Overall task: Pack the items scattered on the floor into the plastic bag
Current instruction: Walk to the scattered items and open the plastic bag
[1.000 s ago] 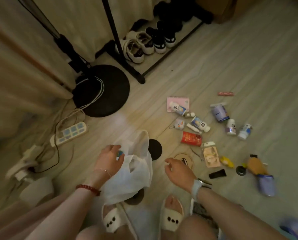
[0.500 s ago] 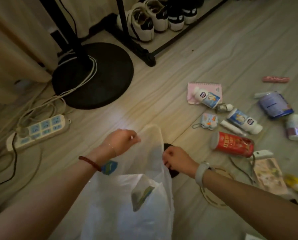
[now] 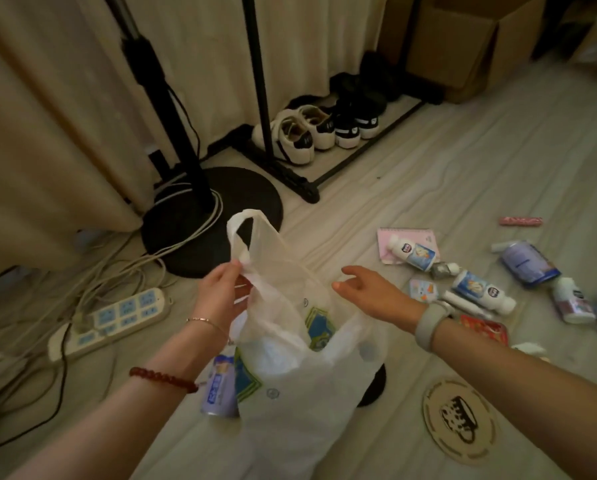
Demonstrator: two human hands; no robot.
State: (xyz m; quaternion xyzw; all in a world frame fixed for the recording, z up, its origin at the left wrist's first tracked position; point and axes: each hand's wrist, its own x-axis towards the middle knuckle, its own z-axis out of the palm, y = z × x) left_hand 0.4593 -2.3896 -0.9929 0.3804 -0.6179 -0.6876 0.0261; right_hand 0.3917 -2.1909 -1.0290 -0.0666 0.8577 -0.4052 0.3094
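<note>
Step in hand, as I judge it: opening the mouth of the white plastic bag (image 3: pixel 300 344) so items can go in. The left hand (image 3: pixel 220 296) pinches one handle loop between thumb and fingers and holds it up; the right hand (image 3: pixel 369 296) hovers at the opposite rim with fingers loosely spread, gripping nothing that I can see. To do this well, the right hand should catch the far handle and draw it away from the left, so the thin film separates instead of clinging to itself. The bag is soft, crinkled, translucent, with a blue-green print; it stands slumped on the pale wood-grain floor (image 3: pixel 428 188) between the forearms. A blue-labelled can (image 3: pixel 219 386) lies just beside it on the left; whether it touches the film I cannot tell. To the right lie the scattered items: two small white bottles (image 3: pixel 413 252) with glossy labels, one resting on a pink spiral notebook (image 3: pixel 390 242), a red tin (image 3: pixel 484 332), a bluish pouch (image 3: pixel 525 263), and a flat round wooden coaster (image 3: pixel 458 419). Hard, rounded things should go in first.
</note>
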